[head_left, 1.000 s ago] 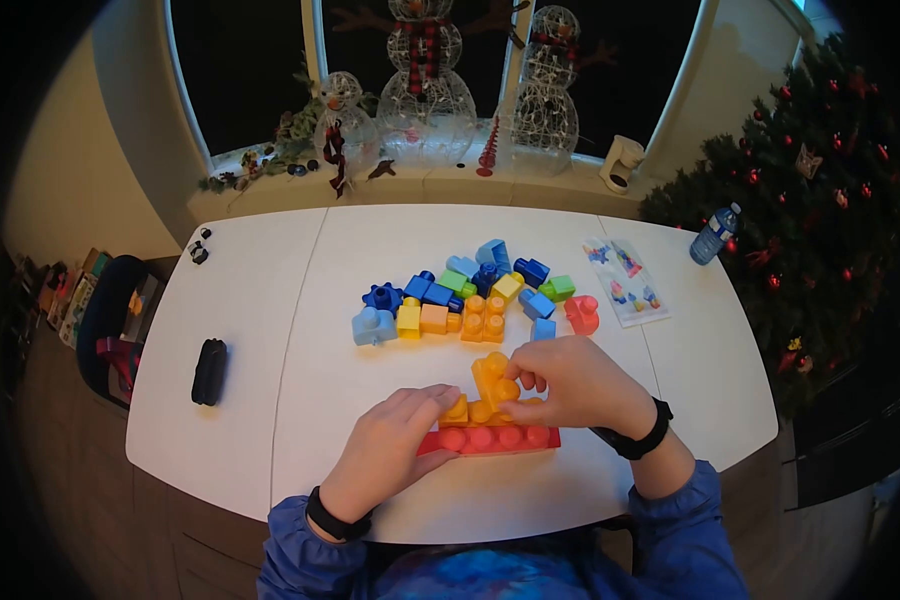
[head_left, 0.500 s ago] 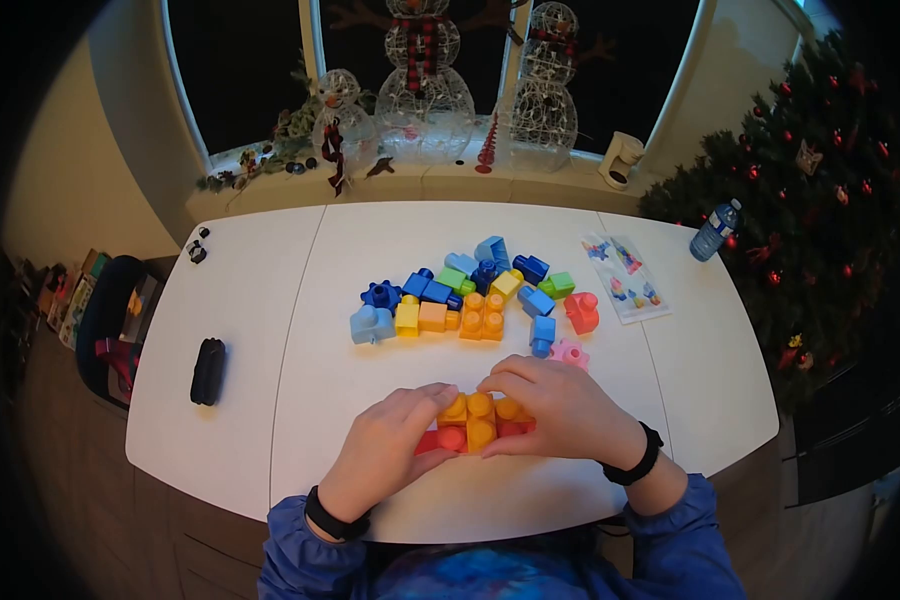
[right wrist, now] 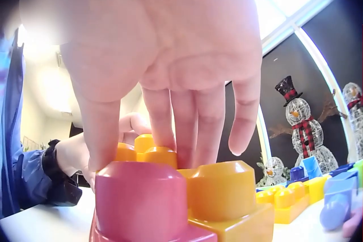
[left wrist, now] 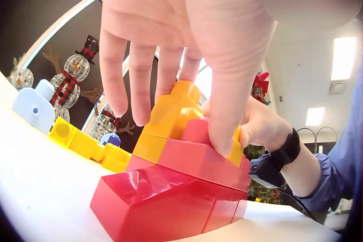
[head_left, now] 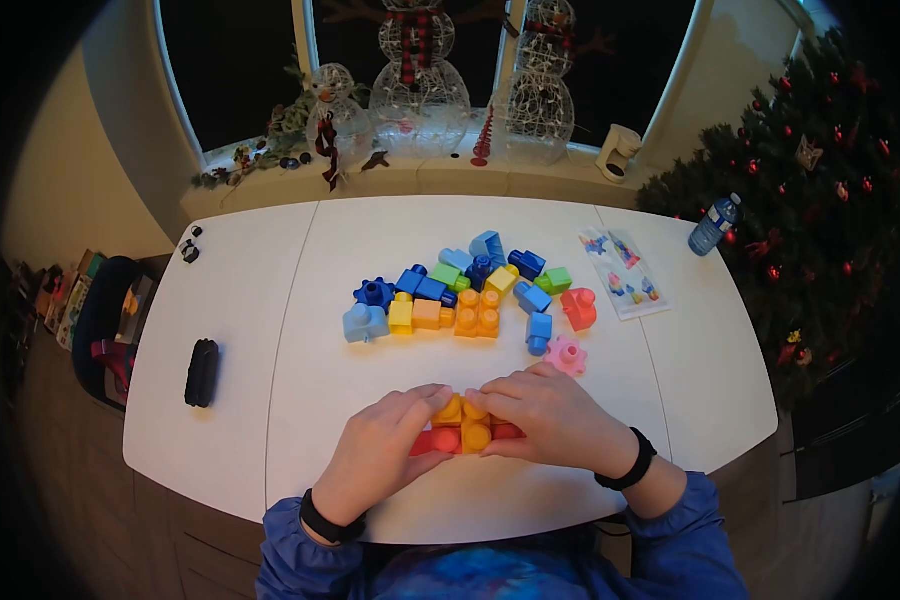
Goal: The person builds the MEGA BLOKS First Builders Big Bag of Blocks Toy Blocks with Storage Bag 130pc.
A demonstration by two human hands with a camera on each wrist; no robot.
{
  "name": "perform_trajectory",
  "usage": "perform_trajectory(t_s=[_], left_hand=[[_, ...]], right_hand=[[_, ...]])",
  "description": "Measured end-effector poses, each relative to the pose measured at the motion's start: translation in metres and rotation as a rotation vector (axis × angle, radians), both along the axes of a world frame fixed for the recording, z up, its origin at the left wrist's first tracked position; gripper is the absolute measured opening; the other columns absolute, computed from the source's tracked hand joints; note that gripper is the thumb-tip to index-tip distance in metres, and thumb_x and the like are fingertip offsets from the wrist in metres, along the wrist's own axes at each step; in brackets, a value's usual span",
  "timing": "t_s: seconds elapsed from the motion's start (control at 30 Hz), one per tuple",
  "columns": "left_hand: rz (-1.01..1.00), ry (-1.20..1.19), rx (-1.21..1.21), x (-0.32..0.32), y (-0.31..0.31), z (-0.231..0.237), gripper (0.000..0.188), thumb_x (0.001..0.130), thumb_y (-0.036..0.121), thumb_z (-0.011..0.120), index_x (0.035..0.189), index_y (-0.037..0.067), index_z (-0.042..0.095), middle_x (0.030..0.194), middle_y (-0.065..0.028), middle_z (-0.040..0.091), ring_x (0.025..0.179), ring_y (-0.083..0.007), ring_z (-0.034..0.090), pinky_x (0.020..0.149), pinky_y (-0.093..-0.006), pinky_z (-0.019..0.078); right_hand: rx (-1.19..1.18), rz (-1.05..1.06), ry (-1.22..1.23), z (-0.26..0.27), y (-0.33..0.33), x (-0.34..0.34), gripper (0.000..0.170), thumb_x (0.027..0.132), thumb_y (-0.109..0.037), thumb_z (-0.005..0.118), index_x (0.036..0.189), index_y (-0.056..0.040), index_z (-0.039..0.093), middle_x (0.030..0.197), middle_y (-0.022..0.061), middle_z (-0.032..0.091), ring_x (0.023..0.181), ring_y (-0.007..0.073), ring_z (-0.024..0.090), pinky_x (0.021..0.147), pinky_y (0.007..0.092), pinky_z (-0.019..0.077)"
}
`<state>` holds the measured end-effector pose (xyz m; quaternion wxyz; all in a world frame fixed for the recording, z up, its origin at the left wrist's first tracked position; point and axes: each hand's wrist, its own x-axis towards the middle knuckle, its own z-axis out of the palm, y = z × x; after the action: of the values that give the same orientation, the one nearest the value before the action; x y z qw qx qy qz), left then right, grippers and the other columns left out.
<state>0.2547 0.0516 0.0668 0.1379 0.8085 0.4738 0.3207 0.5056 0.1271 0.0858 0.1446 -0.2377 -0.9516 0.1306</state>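
Gripping a stack from both sides

Near the desk's 6 o'clock edge, yellow blocks over red. Holding its 9 o'clock end with the left hand, its 3 o'clock end with the right. Pinching at both ends, thumbs on the near side and fingers on the far side, likely to share the pressure and stop the stack tipping. Seemingly rested on the desk for firm support underneath. Can't see the covered ends well enough to tell how snugly they sit.

Around the stack: at 12 o'clock, an orange block with more loose blocks beside it; at 1, a blue block; at 2, a pink gear, just beyond the right knuckles and the likeliest to get bumped. Farther out between 1 and 2, a leaflet, apparently angled for viewing, then a bottle near the edge. Between 9 and 10, a black case, well apart and out of the way.
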Motion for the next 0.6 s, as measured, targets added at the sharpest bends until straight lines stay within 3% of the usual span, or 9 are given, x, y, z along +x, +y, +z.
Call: perform_trajectory(t_s=[0.23,0.33,0.43,0.6], left_hand=[[-0.003,-0.024,-0.009,-0.001,-0.001,-0.001,0.065,0.078,0.017,0.088,0.136,0.007,0.059,0.131,-0.0102,0.07,0.111,-0.0313,0.069,0.09,-0.039,0.059],[-0.017,-0.023,-0.024,-0.001,-0.001,0.0,0.066,0.078,0.016,0.089,0.136,0.007,0.059,0.132,-0.0105,0.069,0.112,-0.0316,0.069,0.09,-0.0393,0.059],[-0.009,-0.008,-0.023,-0.001,-0.001,0.001,0.066,0.078,0.016,0.088,0.136,0.007,0.059,0.133,-0.0106,0.069,0.112,-0.0318,0.069,0.091,-0.0394,0.0589],[-0.014,-0.026,-0.031,-0.002,-0.002,0.0,0.067,0.079,0.016,0.088,0.138,0.008,0.058,0.133,-0.0105,0.068,0.113,-0.0321,0.068,0.091,-0.0397,0.0587]], right_hand=[[-0.082,0.072,0.083,-0.002,0.01,0.005,0.051,0.089,-0.037,0.082,0.129,-0.0087,0.067,0.114,0.0075,0.072,0.107,0.0269,0.069,0.094,0.041,0.05],[-0.337,0.174,0.064,0.005,0.046,0.015,0.049,0.092,-0.035,0.08,0.129,-0.0066,0.068,0.114,0.0105,0.072,0.109,0.0299,0.069,0.092,0.0427,0.0533],[-0.146,-0.113,-0.007,-0.002,0.075,0.013,0.048,0.092,-0.032,0.08,0.129,-0.0047,0.067,0.115,0.0134,0.072,0.11,0.0335,0.068,0.091,0.0443,0.0554],[0.023,-0.243,0.02,-0.04,0.115,-0.002,0.047,0.086,-0.03,0.082,0.122,-0.0028,0.066,0.115,0.0166,0.071,0.111,0.0362,0.067,0.093,0.0457,0.0556]])
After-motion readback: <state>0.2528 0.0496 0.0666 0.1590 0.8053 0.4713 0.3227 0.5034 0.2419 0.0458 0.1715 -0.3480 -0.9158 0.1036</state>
